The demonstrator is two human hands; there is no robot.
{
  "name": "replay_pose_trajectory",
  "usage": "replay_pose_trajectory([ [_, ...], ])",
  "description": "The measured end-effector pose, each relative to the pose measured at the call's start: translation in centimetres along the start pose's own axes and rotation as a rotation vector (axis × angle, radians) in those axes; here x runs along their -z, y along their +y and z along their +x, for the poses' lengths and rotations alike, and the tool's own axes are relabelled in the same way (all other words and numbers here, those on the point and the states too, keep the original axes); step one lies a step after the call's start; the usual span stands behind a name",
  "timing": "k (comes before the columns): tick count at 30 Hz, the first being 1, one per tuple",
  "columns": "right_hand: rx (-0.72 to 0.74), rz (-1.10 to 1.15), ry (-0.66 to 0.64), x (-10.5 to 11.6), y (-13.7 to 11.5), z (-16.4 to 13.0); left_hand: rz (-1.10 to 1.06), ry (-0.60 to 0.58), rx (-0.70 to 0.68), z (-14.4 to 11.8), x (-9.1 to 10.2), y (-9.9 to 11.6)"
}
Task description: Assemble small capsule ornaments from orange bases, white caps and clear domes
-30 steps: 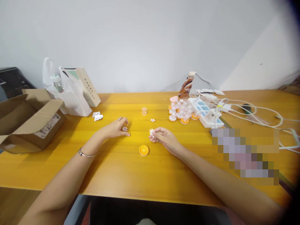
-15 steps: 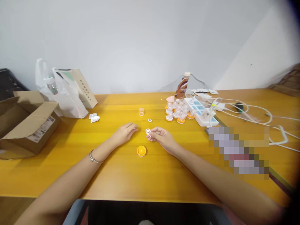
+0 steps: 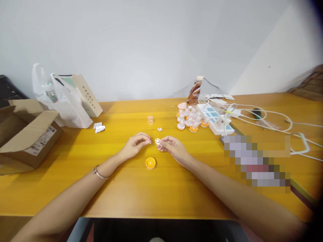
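Between the fingertips of my right hand (image 3: 174, 148) is a small white openwork plastic piece (image 3: 157, 141), rounded with spoke-like gaps. My left hand (image 3: 135, 145) pinches another small white plastic piece (image 3: 148, 142), mostly hidden by the fingers. The two hands face each other just above the table, a narrow gap between the pieces. In front of them, nearer to me, lies a round orange cap-like base (image 3: 150, 163). Beyond the hands, a third small white piece (image 3: 159, 129) rests on the wood, and a clear little cup (image 3: 150, 120) stands behind it.
Several clear domes with orange or white bases (image 3: 190, 119) cluster at the right, beside a white power strip (image 3: 214, 119) and tangled cables. A brown drink bottle (image 3: 195, 90) stands behind. An open cardboard box (image 3: 47, 144), a plastic bag (image 3: 73, 111) and foil scraps (image 3: 100, 128) occupy the left.
My left hand has shifted slightly, and the white piece in its fingertips now shows more clearly. The right hand keeps its piece. The view has turned a little to the right.
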State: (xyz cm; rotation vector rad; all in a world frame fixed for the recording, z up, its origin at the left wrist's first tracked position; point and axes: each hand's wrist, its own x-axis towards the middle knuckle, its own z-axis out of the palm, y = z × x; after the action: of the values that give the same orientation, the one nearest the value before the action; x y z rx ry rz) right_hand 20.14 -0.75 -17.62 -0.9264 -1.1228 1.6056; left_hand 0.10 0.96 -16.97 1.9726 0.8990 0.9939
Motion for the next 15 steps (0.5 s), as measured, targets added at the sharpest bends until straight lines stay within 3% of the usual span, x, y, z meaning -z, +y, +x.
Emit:
replay_pose_trajectory([
  [5, -0.007, -0.012, 0.002, 0.04, 0.09, 0.04, -0.225, 0.010, 0.126, -0.31, -0.89, 0.38],
  [15, -0.046, 0.012, -0.016, 0.37, 0.30, 0.32, 0.059, 0.087, -0.022, -0.50, -0.71, 0.27],
])
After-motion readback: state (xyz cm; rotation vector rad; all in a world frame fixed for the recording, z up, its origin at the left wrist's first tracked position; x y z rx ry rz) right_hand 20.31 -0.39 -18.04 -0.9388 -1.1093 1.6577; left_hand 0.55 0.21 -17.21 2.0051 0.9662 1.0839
